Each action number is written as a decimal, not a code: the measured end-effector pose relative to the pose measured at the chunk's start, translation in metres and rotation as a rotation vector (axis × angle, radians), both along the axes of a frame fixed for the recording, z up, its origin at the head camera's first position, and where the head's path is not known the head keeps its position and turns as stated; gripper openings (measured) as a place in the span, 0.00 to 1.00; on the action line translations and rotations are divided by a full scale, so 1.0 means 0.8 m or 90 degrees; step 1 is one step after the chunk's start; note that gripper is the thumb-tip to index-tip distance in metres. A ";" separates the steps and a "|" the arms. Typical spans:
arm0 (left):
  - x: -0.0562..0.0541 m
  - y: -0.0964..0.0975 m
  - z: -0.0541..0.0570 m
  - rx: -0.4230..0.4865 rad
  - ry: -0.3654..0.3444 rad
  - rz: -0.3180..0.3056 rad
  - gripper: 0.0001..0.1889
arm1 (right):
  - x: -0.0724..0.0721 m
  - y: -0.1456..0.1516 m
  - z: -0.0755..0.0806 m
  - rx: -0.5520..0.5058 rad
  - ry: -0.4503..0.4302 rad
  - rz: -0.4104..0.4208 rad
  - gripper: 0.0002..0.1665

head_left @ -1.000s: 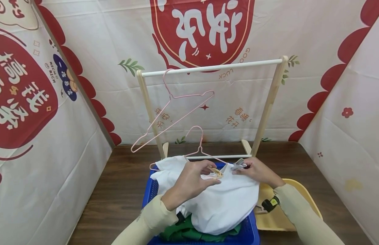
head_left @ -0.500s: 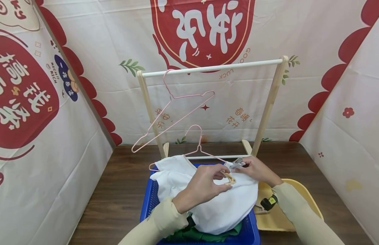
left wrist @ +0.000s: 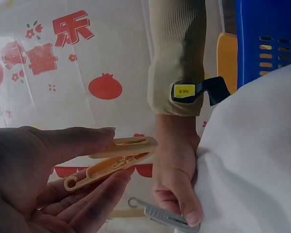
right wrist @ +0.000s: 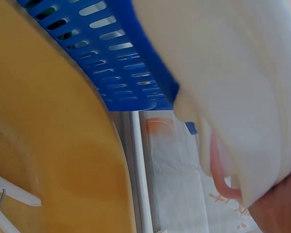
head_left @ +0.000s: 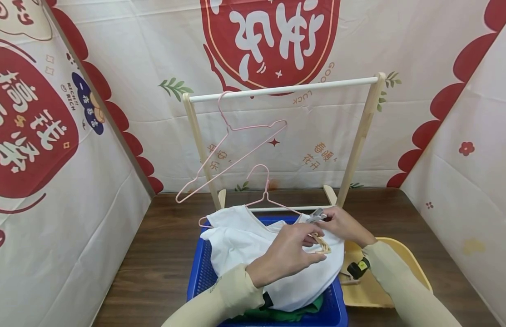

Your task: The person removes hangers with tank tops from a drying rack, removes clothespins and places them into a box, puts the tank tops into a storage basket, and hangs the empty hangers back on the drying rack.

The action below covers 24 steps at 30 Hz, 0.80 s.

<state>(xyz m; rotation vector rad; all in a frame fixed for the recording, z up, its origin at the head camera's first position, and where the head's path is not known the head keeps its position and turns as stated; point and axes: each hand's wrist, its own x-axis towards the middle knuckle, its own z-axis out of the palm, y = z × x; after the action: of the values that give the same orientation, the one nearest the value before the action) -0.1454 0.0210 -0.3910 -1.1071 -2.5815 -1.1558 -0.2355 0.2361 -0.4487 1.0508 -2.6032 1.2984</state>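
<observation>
A white short-sleeved top (head_left: 236, 243) is draped on a pink hanger (head_left: 267, 196) over a blue basket. In the head view my left hand (head_left: 287, 250) pinches a pale yellow clothespin (head_left: 324, 247) between thumb and fingers, held in front of the top. My right hand (head_left: 346, 225) grips a grey clothespin (head_left: 316, 215) at the top's right shoulder. The left wrist view has the yellow clothespin (left wrist: 119, 162) near the grey clothespin (left wrist: 164, 216), on which my right thumb lies. One pink hanger end (right wrist: 223, 179) pokes out of the sleeve in the right wrist view.
The blue basket (head_left: 195, 265) also holds green cloth (head_left: 294, 314). Right of it, a yellow tray (head_left: 406, 265) contains a light clothespin (right wrist: 12, 191). Behind stands a rack with a white bar (head_left: 318, 86), where another pink hanger (head_left: 253, 125) hangs at the left.
My left hand has moved rightward across the top with the yellow clothespin, closer to my right hand. The right hand stays at the shoulder with the grey clothespin, almost still.
</observation>
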 end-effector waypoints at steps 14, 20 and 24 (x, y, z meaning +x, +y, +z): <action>-0.002 0.030 -0.016 -0.073 0.032 -0.020 0.19 | -0.022 0.011 -0.029 0.000 -0.029 0.000 0.04; -0.004 0.038 -0.023 -0.107 0.029 -0.022 0.17 | -0.020 0.009 -0.030 0.024 -0.033 -0.005 0.05; -0.006 0.044 -0.028 -0.121 0.023 -0.024 0.16 | -0.019 0.010 -0.029 0.042 -0.047 -0.004 0.04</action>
<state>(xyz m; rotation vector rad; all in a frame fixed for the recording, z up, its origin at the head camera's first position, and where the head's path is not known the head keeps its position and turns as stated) -0.1502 0.0558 -0.4135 -1.2064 -2.6983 -0.9039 -0.2503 0.2445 -0.4717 1.0218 -2.7181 1.2832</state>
